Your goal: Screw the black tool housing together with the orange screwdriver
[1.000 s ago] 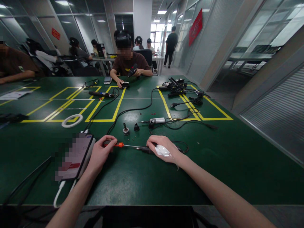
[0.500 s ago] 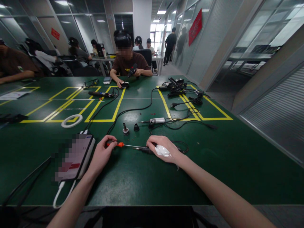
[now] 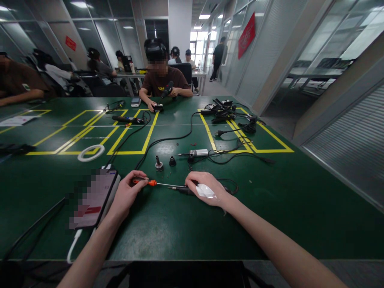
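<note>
My left hand (image 3: 131,191) is closed round the orange-and-black handle of a screwdriver (image 3: 153,183). Its thin shaft points right, and the tip meets the front part of a black tool handle with a slim metal end (image 3: 185,190); whether it sits in a screw is too small to tell. Over that black handle lies my right hand (image 3: 207,187), fingers curled round it and pressing it near the table. A white pad under clear film covers the back of this hand. Beyond the hands stand a metal-tipped round part (image 3: 159,164) and a black collar (image 3: 172,161), with several tiny screws (image 3: 168,175) nearby.
A silver cylindrical part with wires (image 3: 198,153) lies behind my right hand. To the left are a phone (image 3: 97,200) on a white block and a white ring (image 3: 91,153). Cables and black tools (image 3: 222,110) pile up far right. A co-worker (image 3: 165,80) sits opposite.
My left hand has turned slightly on the screwdriver handle, its fingers shifting. My right hand and the black handle stay put. In the background a walking person has moved a little.
</note>
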`<state>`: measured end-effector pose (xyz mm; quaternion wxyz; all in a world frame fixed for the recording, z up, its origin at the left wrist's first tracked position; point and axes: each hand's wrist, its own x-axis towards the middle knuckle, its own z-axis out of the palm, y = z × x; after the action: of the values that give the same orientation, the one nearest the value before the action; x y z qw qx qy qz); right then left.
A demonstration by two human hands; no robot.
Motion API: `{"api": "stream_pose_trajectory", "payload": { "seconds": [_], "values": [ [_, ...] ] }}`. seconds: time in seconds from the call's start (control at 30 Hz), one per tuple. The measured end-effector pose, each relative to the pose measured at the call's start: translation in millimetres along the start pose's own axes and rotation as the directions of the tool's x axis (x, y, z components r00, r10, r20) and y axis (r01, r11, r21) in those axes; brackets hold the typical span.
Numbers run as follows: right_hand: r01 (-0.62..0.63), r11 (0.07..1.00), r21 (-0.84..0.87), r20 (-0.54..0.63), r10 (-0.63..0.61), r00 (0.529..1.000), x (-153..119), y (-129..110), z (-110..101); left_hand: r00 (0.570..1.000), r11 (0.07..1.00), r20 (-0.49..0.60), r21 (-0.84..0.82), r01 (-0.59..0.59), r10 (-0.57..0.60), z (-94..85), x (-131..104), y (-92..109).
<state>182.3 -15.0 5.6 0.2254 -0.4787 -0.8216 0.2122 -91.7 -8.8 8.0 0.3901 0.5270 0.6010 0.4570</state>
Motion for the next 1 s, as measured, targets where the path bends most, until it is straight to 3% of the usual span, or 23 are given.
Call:
{"api": "stream_pose_trajectory", "payload": {
  "seconds": [0.67,1.0],
  "values": [
    [-0.033,0.999,-0.002,0.023,0.033,0.999,0.2,-3.4,-2.2,1.000,0.999,0.000,0.052,0.005,-0.005,4.8,-1.1,-2.2],
    [-0.029,0.999,-0.024,0.018,0.030,0.999,0.3,-1.3,-0.4,0.999,0.988,0.009,-0.149,0.035,-0.034,4.6,-3.0,3.2]
  ]
}}
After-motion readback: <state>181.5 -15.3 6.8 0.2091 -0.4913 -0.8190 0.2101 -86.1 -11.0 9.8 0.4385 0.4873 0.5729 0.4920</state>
